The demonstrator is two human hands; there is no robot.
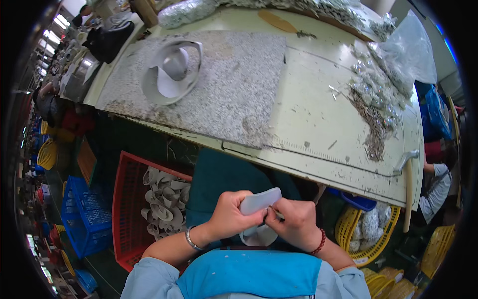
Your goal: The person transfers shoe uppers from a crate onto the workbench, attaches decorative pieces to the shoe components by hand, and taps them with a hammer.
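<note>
Above my lap I hold a smooth white curved piece (261, 200), which looks like a band-shaped shoe upper. My left hand (230, 212) is closed round one end, thumb along its near side. The fingers of my right hand (296, 222) are bent and pinched together at its near edge. Whether something small is between those fingertips is hidden. A lower pale part (259, 236) hangs beneath my hands. On the grey speckled slab (234, 89) lies a larger looped white piece (169, 92), and similar pieces (167, 207) fill the red basket (130, 199) at my left.
The slab rests on a pale worktable (323, 114). A hammer (409, 174) hangs at its right edge. Small metallic strips (376, 134) and clear plastic bags (408, 50) lie at the right. Blue (87, 219) and yellow baskets (371, 256) stand on the floor. Another person (438, 187) sits at right.
</note>
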